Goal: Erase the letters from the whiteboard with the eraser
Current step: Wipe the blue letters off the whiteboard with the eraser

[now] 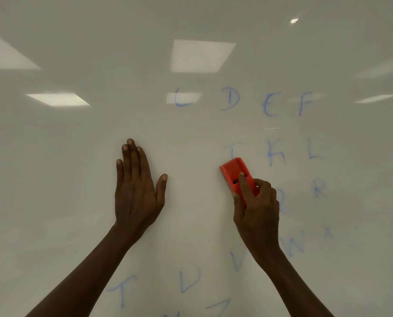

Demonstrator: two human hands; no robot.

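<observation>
The right hand [257,209] holds the orange-red rectangular plastic eraser [235,172] against the glossy white whiteboard [76,156], fingers [244,184] curled round its lower half, with the forefinger laid along its back and the thumb on its left edge. The eraser's long axis tilts up and a little to the left, so its free end points at the faint blue letter [231,148] directly above it, whose lower stroke the eraser's top edge meets or just covers. That is the relation the next stroke turns on: the nearest remaining mark lies straight up along the eraser's own length, so a push upward should take it, while a sideways sweep to the right would reach the blue K [275,152] and the L [312,149] beyond it.

The left hand [137,186] lies flat on the board, well to the left of the eraser, fingers straight and together, thumb spread, holding nothing; it looks to be bracing only. The right hand is plainly the working one.

Much is left, by my judgement: a top row of blue letters [243,100] and a lower group [191,280] remain, and some marks are partly hidden behind the right hand and wrist.
</observation>
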